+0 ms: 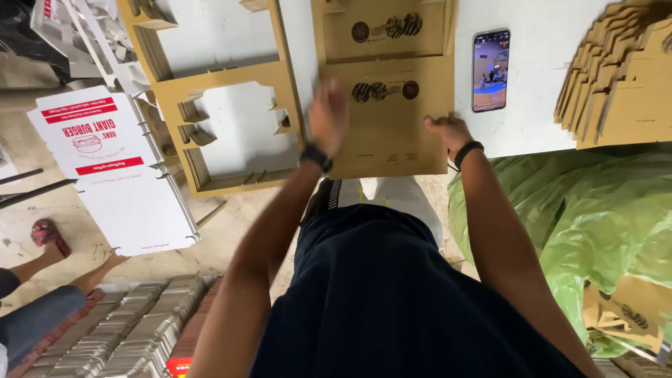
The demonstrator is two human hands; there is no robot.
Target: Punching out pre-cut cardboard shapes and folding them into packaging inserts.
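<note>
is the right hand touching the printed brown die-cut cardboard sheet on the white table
Touching: the head view shows the right hand pressed on the brown cardboard sheet's right edge.

Matt brown cardboard sheet (388, 119); glossy, probably plastic green bag (595, 217).

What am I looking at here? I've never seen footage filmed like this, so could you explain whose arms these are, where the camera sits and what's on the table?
The single picture comes from a camera worn on a person's head, looking down, so the arms are that person's own. The left hand, blurred, lies on a brown die-cut cardboard sheet on a white table. The right hand is at that sheet's right edge; neither hand lifts anything. Beside it lie a phone with a lit screen, a cardboard frame with cut-out holes, and a stack of brown cardboard at far right. Lower left, white printed box blanks overhang the floor, where another person's foot shows. A green plastic sheet lies at right.
</note>
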